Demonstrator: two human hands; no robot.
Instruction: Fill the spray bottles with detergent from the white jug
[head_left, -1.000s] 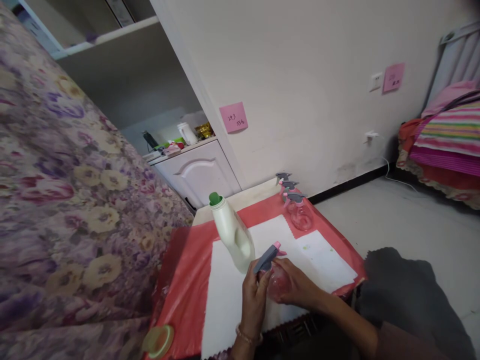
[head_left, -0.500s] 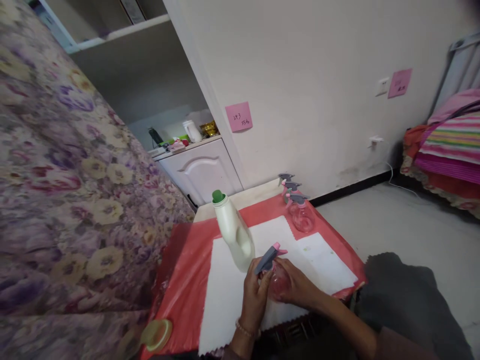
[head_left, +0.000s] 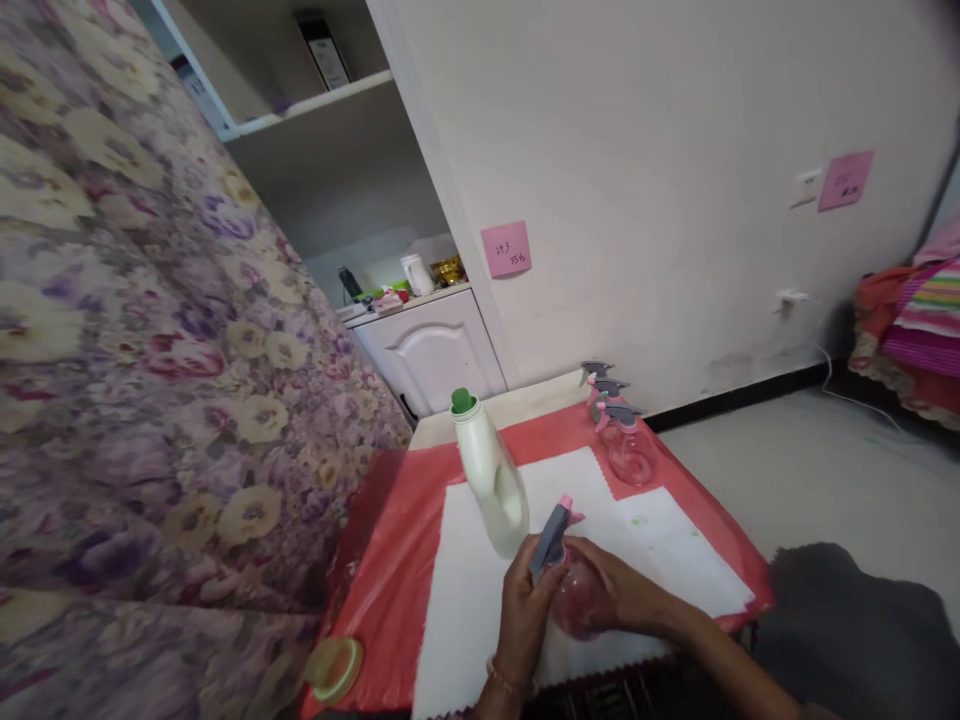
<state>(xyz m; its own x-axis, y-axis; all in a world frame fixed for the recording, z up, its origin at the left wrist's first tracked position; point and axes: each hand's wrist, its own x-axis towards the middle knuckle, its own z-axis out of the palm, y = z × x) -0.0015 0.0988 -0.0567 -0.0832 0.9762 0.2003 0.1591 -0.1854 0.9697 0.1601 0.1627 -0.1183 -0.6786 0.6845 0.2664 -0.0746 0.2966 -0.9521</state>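
Observation:
Between my hands is a clear pinkish spray bottle (head_left: 579, 605) with a grey and pink trigger head (head_left: 553, 536). My left hand (head_left: 523, 605) is closed around the neck and trigger head, with a beaded bracelet at its wrist. My right hand (head_left: 628, 592) wraps the bottle's round body from the right side. The bottle is over the front of a white cloth (head_left: 469, 590); whether its base touches the cloth I cannot tell. Just beyond my left hand stands a pale green jug (head_left: 489, 470) with a green inner spout at its mouth.
Several similar spray bottles (head_left: 630, 455) line the table's back right. A shallow yellowish container or lid (head_left: 334, 668) lies at the front left on the red table cover (head_left: 390, 540). A floral curtain (head_left: 187, 420) hangs left; a grey stool (head_left: 855, 630) is at right.
My view has shifted, so the scene sits further right and slightly lower. Both hands keep their hold on the spray bottle, and its trigger head points a little more upward.

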